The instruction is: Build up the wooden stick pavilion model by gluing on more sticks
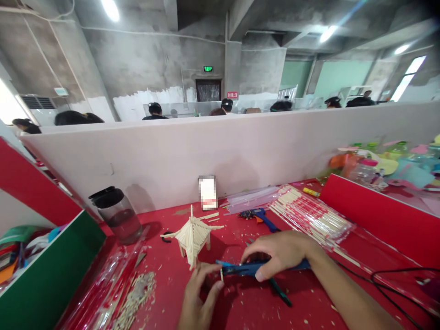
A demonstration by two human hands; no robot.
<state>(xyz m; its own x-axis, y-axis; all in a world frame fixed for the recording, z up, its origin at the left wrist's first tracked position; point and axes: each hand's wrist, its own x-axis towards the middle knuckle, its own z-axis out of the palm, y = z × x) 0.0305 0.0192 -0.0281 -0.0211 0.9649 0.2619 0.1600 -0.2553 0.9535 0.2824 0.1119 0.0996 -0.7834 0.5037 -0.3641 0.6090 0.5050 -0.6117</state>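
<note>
My right hand (282, 254) is closed round a long dark-blue tool (245, 269), whose exact kind I cannot make out. The tool's tip points left at a short wooden stick (222, 275). My left hand (201, 291) pinches that stick between thumb and fingertip. Just behind my left hand stands a small model pavilion (193, 233) of pale wooden sticks, with a pointed roof and short legs. A dark-green handle (281, 292) lies on the red table under the right hand. Farther back rests a blue glue gun (260, 218).
Bundled sticks in clear wrap (309, 211) lie at the right, by a red divider (371, 220). A dark-lidded jug (118, 215) and a heap of wood scraps (135, 295) are at the left. A blurred upright card or phone (208, 192) leans on the white partition (165, 160). A black cable (374, 277) trails right.
</note>
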